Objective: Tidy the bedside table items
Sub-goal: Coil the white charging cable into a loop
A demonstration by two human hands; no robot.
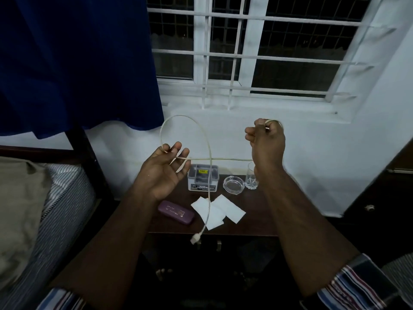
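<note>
A long white cable [209,175] is held up above the dark bedside table [257,222]. My left hand [164,170] is palm up and pinches the cable between thumb and fingers, with a loop arching above it. My right hand [266,139] grips the other part of the cable, which curls over its fingers. The cable's plug end [195,239] hangs down past the table's front edge. On the table lie a purple case [176,212], white tissues [220,211], a lidded box [203,180], a glass ashtray [232,184] and a drinking glass [251,179].
A bed with a striped mattress [62,211] stands to the left. A blue curtain [78,63] hangs above it, beside a barred window [257,52]. A dark cabinet [391,186] stands at the right. Drawer handles [218,245] show on the table's front.
</note>
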